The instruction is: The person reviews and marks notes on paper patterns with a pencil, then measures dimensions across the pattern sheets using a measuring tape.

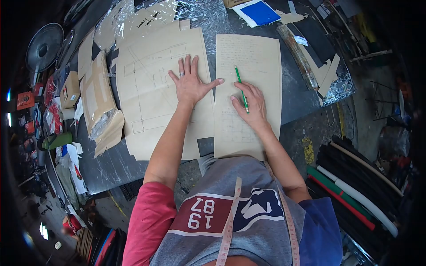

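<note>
My left hand (191, 84) lies flat with fingers spread on a large brown paper pattern (155, 102) marked with pencil lines and shapes. A ring is on one of its fingers, and its thumb reaches toward the neighbouring sheet. On that narrower brown paper sheet (248, 48), covered with handwriting above and a drawn grid below, rests my right hand (251, 104). It holds a green pencil (238, 75) between thumb and fingers, the pencil lying slanted with its tip pointing away from me. Both sheets lie side by side on a dark table.
A torn brown paper package (100, 95) and a small cardboard box (70, 90) stand at the left. Clear plastic wrap (204, 17) and a blue piece (262, 13) lie at the back. Fabric rolls (355, 199) are stacked at right. A tape measure (228, 226) hangs from my neck.
</note>
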Motion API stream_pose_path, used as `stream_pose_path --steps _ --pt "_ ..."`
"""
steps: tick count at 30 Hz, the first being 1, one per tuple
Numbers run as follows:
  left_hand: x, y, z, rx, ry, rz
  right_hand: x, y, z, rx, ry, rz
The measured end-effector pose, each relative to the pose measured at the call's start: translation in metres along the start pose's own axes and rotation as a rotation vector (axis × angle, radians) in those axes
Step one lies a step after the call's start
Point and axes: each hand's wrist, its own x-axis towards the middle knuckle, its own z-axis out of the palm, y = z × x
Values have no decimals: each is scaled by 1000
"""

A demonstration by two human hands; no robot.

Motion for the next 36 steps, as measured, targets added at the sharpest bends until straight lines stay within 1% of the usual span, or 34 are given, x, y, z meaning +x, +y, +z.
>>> stream_pose_path --steps 6,7,9,10,11,23,26,36 --pt "0 -1 1 0 4 8 -2 -3 -3 -1 -2 4" --pt "0 -1 0 5 20 10 -6 -4 -4 0 -27 21" --pt "-2 2 -4 -11 -14 -2 0 -3 -4 6 -58 22" --pt "0 2 -7 -20 -30 -12 3 -3 -3 11 -41 -9" --pt "1 2 -9 -13 -1 -13 2 -3 -3 5 -35 -6" --pt "-3 2 -9 -9 -67 -16 3 -2 -2 -3 -17 -7" --pt "0 2 -5 4 -33 -6 -2 -3 -3 -7 -29 9" --pt "1 0 -4 9 -46 -19 0 -2 -2 -13 -17 4"
